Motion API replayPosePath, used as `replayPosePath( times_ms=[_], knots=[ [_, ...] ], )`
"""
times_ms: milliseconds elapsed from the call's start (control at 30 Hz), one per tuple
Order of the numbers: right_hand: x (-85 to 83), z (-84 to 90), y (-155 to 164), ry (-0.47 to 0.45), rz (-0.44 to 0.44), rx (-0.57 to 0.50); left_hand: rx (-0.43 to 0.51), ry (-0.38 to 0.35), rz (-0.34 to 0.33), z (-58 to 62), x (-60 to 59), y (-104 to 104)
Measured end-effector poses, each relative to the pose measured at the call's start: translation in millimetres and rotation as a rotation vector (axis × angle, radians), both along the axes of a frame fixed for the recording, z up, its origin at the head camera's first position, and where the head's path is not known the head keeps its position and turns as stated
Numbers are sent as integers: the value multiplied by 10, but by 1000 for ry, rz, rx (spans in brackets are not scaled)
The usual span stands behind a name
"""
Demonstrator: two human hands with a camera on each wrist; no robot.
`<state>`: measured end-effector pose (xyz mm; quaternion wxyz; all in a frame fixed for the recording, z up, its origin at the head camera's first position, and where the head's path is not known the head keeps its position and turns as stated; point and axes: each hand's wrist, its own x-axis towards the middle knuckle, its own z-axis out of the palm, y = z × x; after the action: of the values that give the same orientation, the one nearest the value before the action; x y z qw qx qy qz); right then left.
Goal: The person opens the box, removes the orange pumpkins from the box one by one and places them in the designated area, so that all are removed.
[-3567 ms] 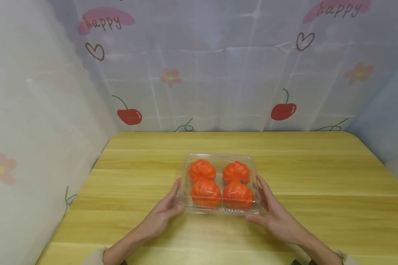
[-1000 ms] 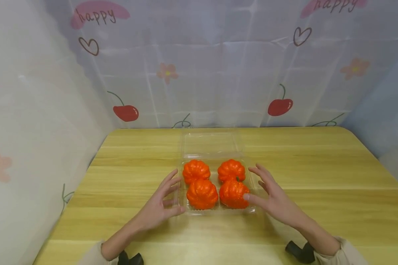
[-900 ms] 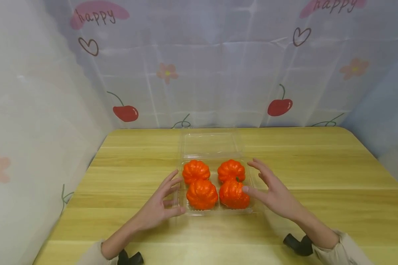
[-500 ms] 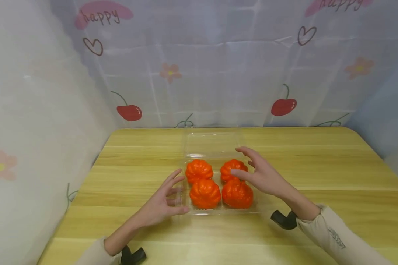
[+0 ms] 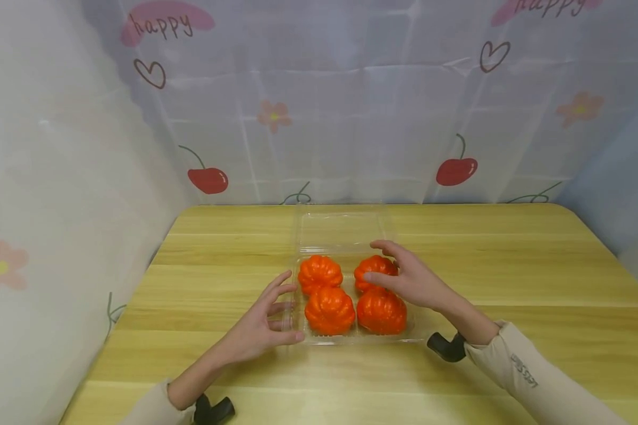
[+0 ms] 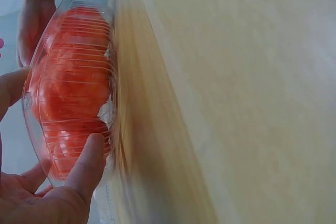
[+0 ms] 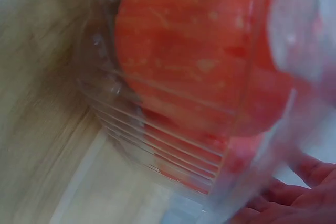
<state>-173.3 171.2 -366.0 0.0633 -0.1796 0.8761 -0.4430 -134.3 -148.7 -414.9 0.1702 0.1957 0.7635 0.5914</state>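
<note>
Several small orange pumpkins sit in a clear plastic clamshell box (image 5: 351, 339), whose lid (image 5: 342, 230) lies folded back on the far side. My left hand (image 5: 257, 327) rests along the box's left side, its fingers loosely spread; the left wrist view shows the thumb (image 6: 89, 163) against the ribbed wall. Over the far right pumpkin (image 5: 371, 267) is my right hand (image 5: 417, 280), thumb across its front and index finger arched beyond its far edge. Near it sits the near right pumpkin (image 5: 381, 313). On the left are a far pumpkin (image 5: 320, 274) and a near one (image 5: 329, 311).
The box stands on a yellow wood-grain table (image 5: 510, 265). A printed curtain (image 5: 340, 118) hangs behind the table's far edge, with a pale sheet (image 5: 85, 177) on the left. Black wrist devices (image 5: 446, 347) show under the sleeves.
The box, shut at first, now has its lid folded back. My right hand has moved from the box's right side up and left over the far right pumpkin. The left hand has hardly moved lately.
</note>
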Motion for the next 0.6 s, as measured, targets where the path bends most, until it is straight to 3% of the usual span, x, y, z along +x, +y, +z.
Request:
replayPosePath(
  times_ms=[600],
  knots=[
    [-18, -173, -34, 128, -70, 107, 10, -12, -2, -11, -9, 3]
  ],
)
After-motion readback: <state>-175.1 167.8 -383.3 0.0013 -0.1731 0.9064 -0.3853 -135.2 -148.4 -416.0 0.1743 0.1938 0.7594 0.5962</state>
